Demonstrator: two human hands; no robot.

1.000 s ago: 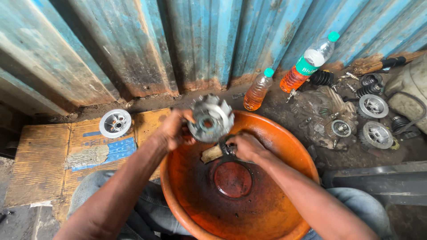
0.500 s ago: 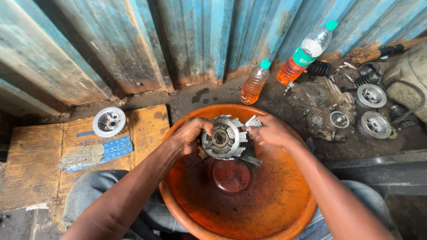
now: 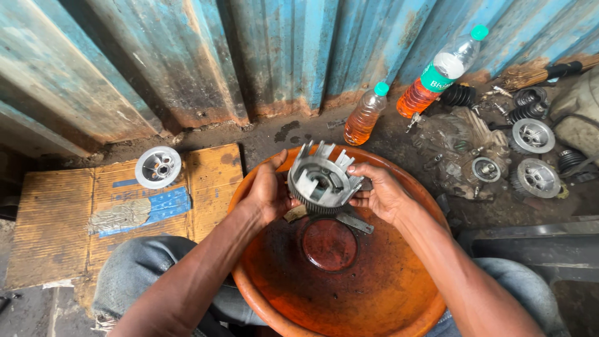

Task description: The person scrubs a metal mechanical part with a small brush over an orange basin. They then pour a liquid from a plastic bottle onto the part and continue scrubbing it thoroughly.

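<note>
While both hands, left [image 3: 269,195] and right [image 3: 382,195], grip clutch basket [image 3: 323,180] over basin [image 3: 399,293], cleaning looks midway; more parts [image 3: 532,135] lie unwashed aside.

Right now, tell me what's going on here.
A person sits over a big orange basin, holding a slotted metal clutch basket above it with both hands. The left hand grips its left side, and the right hand grips its right side. A flat metal tool shows just beneath it. Two bottles of orange liquid stand by the blue corrugated wall, a round metal part lies on cardboard, and more engine parts sit at right.
</note>
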